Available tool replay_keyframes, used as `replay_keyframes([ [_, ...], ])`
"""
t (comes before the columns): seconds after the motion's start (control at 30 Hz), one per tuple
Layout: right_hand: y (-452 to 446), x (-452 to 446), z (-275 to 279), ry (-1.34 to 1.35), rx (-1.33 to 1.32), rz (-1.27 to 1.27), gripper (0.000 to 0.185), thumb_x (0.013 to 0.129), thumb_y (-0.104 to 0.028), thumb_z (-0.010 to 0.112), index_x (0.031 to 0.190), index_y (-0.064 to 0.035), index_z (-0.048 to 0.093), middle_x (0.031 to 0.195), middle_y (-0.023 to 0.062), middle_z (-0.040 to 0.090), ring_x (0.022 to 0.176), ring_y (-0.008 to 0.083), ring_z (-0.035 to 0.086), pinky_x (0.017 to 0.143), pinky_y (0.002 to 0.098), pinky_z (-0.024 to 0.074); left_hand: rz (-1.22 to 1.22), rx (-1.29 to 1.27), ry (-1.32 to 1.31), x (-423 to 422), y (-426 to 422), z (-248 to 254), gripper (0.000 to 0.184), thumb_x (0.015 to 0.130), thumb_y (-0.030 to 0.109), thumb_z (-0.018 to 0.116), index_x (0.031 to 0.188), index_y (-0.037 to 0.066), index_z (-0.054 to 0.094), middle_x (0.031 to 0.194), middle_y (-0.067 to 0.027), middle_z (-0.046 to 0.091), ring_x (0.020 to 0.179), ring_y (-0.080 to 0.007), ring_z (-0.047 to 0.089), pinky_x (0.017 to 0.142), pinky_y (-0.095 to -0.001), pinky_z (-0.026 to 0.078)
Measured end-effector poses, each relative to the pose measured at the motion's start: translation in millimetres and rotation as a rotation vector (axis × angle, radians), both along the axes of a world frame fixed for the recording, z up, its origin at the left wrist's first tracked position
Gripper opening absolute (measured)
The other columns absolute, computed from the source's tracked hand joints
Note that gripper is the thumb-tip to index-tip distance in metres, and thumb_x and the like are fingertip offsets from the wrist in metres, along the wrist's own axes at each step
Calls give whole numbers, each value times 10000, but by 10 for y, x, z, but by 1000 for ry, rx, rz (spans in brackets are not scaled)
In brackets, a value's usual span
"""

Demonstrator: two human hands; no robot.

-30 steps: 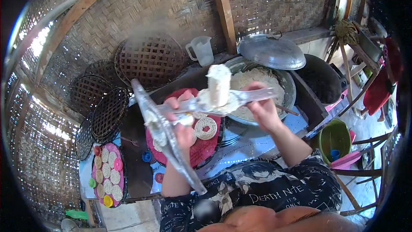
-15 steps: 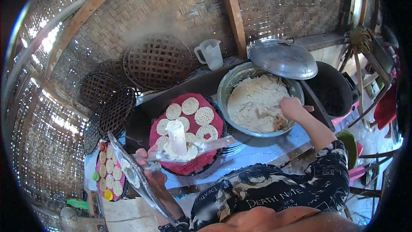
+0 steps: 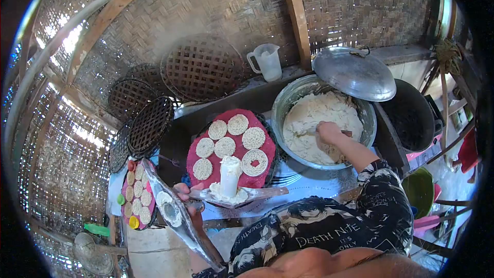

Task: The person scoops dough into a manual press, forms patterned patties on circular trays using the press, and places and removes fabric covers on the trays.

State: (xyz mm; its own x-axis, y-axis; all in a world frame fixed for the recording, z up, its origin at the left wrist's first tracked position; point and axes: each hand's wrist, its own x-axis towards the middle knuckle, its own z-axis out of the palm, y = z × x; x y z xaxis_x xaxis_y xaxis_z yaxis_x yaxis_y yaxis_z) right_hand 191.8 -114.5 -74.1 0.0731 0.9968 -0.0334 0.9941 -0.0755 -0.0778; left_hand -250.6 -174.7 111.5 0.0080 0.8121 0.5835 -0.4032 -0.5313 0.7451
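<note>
The left hand (image 3: 188, 195) grips two bars (image 3: 265, 193) — one crosswise, its cylinder (image 3: 229, 177) upright. The right hand (image 3: 329, 133), nearer the dough (image 3: 316, 109), clasps a stick (image 3: 348, 134) in the basin (image 3: 279, 108) — rightward and farther forward than the cylinder.

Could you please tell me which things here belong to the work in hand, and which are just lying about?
Seem part of the work:
wooden pieces, in the left hand
stick, in the right hand
dough
basin
discs

Seem just lying about:
pitcher
lid
pot
woven trays
tub
</note>
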Motion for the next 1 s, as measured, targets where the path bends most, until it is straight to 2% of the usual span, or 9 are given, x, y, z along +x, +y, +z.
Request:
replay_keyframes([
  [0.13, 8, -198, -7, 103, -42, -8, 188, 716, -163, 549, 832, -59, 655, 850, 160, 638, 816, 300, 622, 706, 389, 503, -70, 149, 119, 72, 33, 49, 402, 718, 111, 714, 1030, 10, 482, 910, -63, 460, 862, -247, 539, 725, -372, 544],
  [0.23, -27, -179, -11, 156, -83, 29, 222, 690, -177, 585, 872, -75, 661, 831, 163, 639, 817, 286, 620, 698, 381, 489, 1, 146, 333, 34, 69, 13, 311, 757, 24, 635, 1022, -4, 474, 885, -76, 464, 793, -244, 545, 551, -257, 475],
  [0.4, -479, 86, 870, 444, -400, -29, 268, 759, -238, 607, 948, -56, 662, 759, 111, 644, 700, 187, 614, 630, 317, 475, -249, -43, 67, 125, 334, -198, 400, 717, 16, 686, 1057, 25, 475, 857, -59, 509, 699, -199, 562, 662, -321, 500],
  [0.5, -756, 331, 1266, 692, -302, 37, 271, 819, -253, 585, 982, -50, 656, 700, 32, 609, 596, 109, 534, 553, 269, 433, 114, -94, 465, 465, 190, -102, 280, 762, 11, 636, 999, 44, 491, 768, -57, 548, 664, -174, 555, 650, -314, 490],
  [0.57, -904, 333, 1702, 716, -253, 207, 288, 842, -262, 571, 986, -27, 651, 669, -3, 563, 558, 87, 470, 514, 246, 393, -529, -658, -139, 468, 631, -532, 173, 820, 109, 591, 959, 71, 495, 778, -37, 537, 646, -134, 536, 604, -281, 492],
  [0.6, -970, 306, 1909, 728, -231, 296, 298, 853, -267, 564, 988, -15, 649, 653, -21, 540, 540, 75, 438, 494, 234, 372, -239, -242, 441, 600, 777, -712, 173, 836, 143, 569, 984, 84, 499, 806, -42, 547, 673, -148, 554, 625, -306, 501],
  [0.73, -1114, 101, 2449, 1131, -441, 267, 333, 877, -320, 548, 1023, -40, 652, 638, -33, 523, 573, 57, 445, 522, 208, 364, 3, 8, 1059, 1156, 510, -196, 533, 633, 310, 736, 1078, 75, 558, 998, -133, 630, 899, -252, 623, 806, -351, 473],
  [0.83, -1130, -146, 2754, 949, -455, 343, 374, 886, -299, 532, 1017, 37, 627, 630, -25, 507, 563, 53, 434, 503, 214, 361, -58, 96, 1097, 1324, 498, -225, 579, 621, 354, 728, 1094, 63, 561, 1003, -154, 625, 927, -299, 608, 806, -362, 466],
  [1.0, -1109, -468, 3100, 32, 192, 629, 258, 747, -297, 649, 850, -61, 668, 704, 118, 592, 697, 299, 585, 580, 338, 441, -89, 220, 1065, 1395, 402, -182, 498, 647, 354, 695, 1046, 80, 576, 922, -185, 614, 858, -366, 598, 753, -419, 477],
])
